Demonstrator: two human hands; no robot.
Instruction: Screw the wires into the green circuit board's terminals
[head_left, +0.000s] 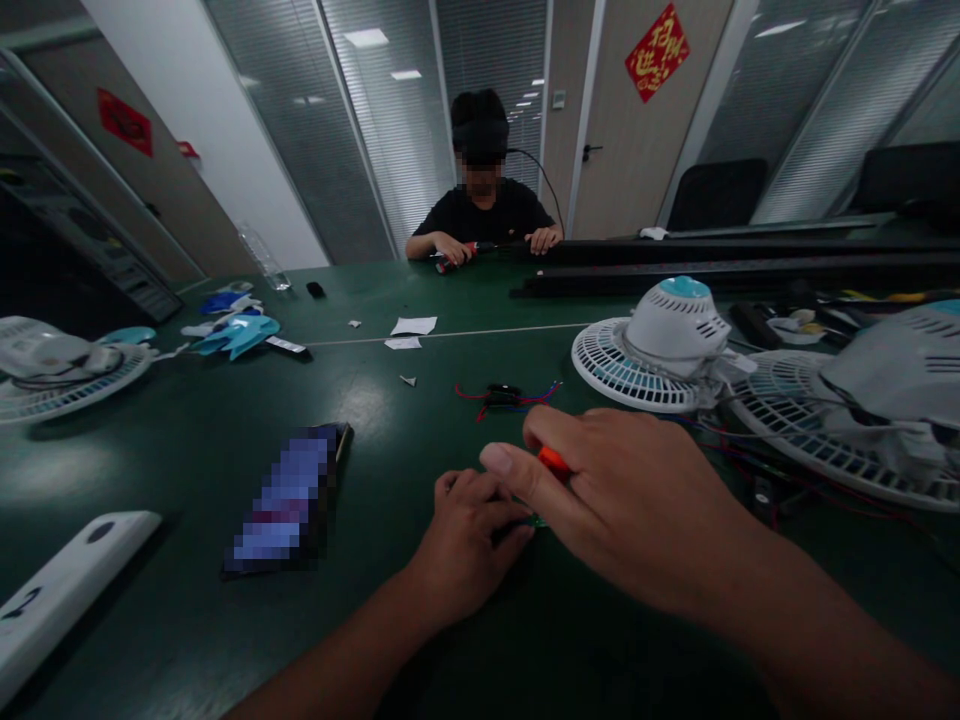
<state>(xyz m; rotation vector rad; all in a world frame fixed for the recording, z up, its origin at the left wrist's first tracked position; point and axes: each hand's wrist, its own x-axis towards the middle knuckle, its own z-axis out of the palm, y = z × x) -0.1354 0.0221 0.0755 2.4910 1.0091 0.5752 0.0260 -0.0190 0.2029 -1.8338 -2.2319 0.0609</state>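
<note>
My right hand (600,490) is closed around a tool with an orange handle (553,462); my fingers hide the rest of it, so its kind does not show. Just below and to the left, my left hand (474,530) pinches a small green piece (537,521) low over the table, mostly covered by the fingers. The two hands nearly meet. Beyond them lie small black modules (504,396) with red and blue wires.
White fan housings (637,365) stand to the right, another fan (60,365) at the left. A phone (289,500) and a white bar (71,575) lie left of my hands. Across the green table (360,440), a person (484,205) holds a red and black tool near long black rails (720,270).
</note>
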